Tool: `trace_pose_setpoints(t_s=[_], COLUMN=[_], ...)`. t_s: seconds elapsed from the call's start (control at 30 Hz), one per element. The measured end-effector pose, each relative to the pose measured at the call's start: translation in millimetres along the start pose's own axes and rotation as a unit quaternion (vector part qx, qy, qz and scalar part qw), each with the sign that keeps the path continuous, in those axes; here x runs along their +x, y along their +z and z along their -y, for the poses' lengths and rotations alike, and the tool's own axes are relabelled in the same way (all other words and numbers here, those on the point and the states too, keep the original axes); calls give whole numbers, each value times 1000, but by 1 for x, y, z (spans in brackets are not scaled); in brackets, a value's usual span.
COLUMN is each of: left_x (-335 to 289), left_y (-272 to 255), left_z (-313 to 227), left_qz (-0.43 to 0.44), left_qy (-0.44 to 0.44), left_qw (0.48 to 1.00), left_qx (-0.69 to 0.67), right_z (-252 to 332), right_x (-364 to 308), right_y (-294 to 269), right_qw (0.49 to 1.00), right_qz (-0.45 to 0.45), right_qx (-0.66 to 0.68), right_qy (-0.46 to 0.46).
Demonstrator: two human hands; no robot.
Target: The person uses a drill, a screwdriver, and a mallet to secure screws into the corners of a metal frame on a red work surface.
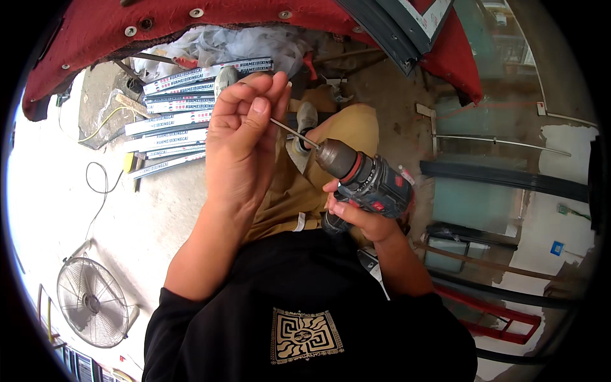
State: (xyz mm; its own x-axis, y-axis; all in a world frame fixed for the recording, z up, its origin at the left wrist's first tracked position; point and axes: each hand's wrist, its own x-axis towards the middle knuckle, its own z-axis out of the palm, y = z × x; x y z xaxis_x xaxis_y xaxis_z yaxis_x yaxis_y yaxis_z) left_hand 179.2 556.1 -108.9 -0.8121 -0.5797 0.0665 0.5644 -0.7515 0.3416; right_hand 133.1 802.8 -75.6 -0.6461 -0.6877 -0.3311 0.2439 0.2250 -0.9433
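Observation:
In front of my body, my right hand [369, 221] grips a dark cordless drill [380, 184] with red accents around its handle. A long thin metal bit [291, 132] runs from the drill's chuck up and left toward my left hand [237, 130]. The palm of that hand faces me, with thumb and fingers curled together at the bit's far end. What the left fingers pinch, if anything, is hidden behind them; I cannot make it out. My knee in tan trousers [353, 127] lies just beyond the drill.
Long profiles in printed white film [175, 121] are stacked at left. A red cloth-covered surface [235, 14] spans the far side, bearing a dark frame piece [394, 28]. A floor fan [92, 302] stands lower left; glass panes [474, 207] and dark bars [503, 180] lie at right.

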Motion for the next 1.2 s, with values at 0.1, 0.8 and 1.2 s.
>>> trace_pose_setpoints(t_s=[0.1, 0.8, 1.2], left_x=[10, 43, 43], left_y=[6, 65, 88], left_z=[11, 40, 33], left_qz=[8, 58, 113], left_qy=[-30, -176, -195], left_qw=[999, 983, 960], left_qx=[-8, 5, 164], right_z=[-10, 19, -6], right_x=[-3, 27, 39], right_y=[-2, -10, -5], right_qw=[997, 955, 886], right_qz=[-26, 55, -82], right_qx=[-34, -189, -290], right_qy=[-69, -223, -353])
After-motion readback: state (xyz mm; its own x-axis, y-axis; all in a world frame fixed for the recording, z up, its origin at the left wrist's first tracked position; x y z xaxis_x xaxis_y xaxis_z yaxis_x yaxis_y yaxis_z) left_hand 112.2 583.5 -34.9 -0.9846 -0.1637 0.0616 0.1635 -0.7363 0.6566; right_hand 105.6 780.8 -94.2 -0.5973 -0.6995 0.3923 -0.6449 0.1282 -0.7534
